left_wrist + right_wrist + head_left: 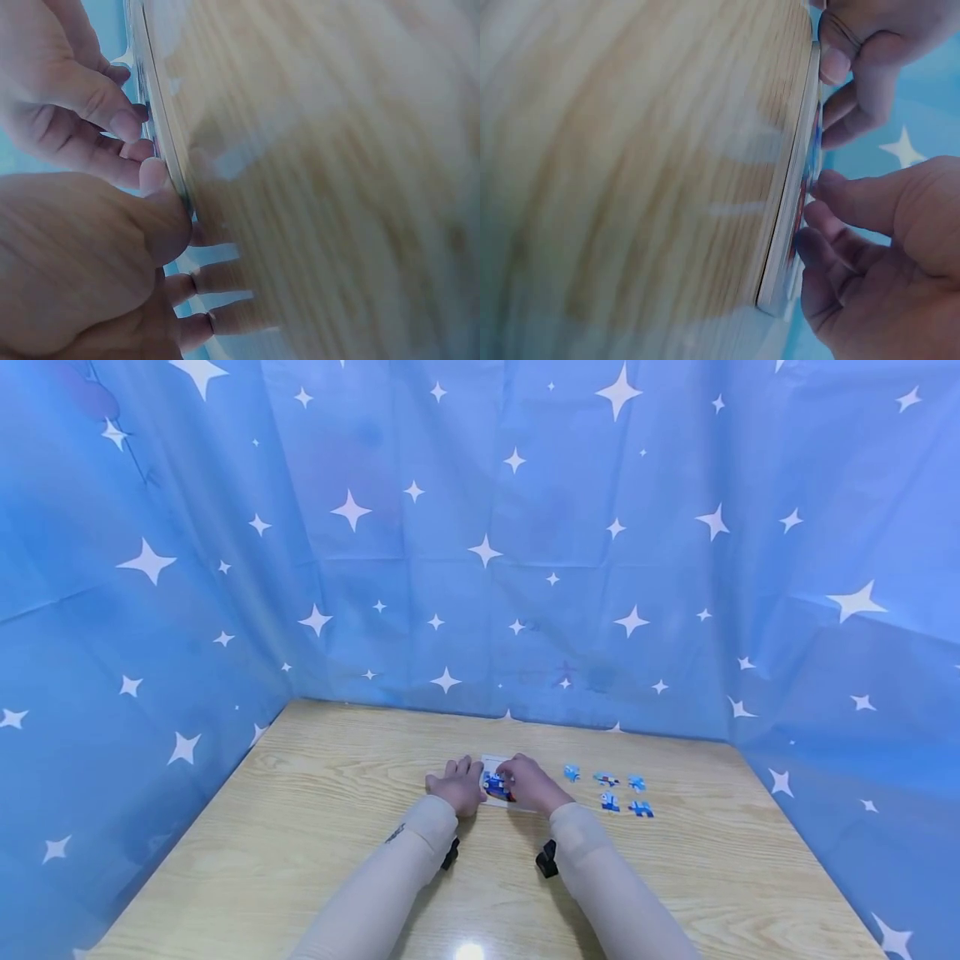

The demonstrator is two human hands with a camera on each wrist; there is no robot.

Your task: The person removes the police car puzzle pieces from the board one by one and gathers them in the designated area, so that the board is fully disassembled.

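A thin jigsaw puzzle board (492, 760) with a pale border and a blue-and-red picture lies flat on the table. My left hand (459, 788) rests at its left side, fingers spread over the tabletop and thumb (154, 177) against the board's edge. Bent over the picture, my right hand (529, 783) has its thumb (829, 184) and fingertips close together at the board's surface. I cannot tell whether a puzzle piece is pinched between them. Part of the picture is hidden under the right hand.
Several loose blue puzzle pieces lie right of the board, among them a multicoloured piece (606, 778) and a blue piece (641, 808). The wooden table (330, 793) meets a blue star-patterned curtain (480, 635) at the back and sides.
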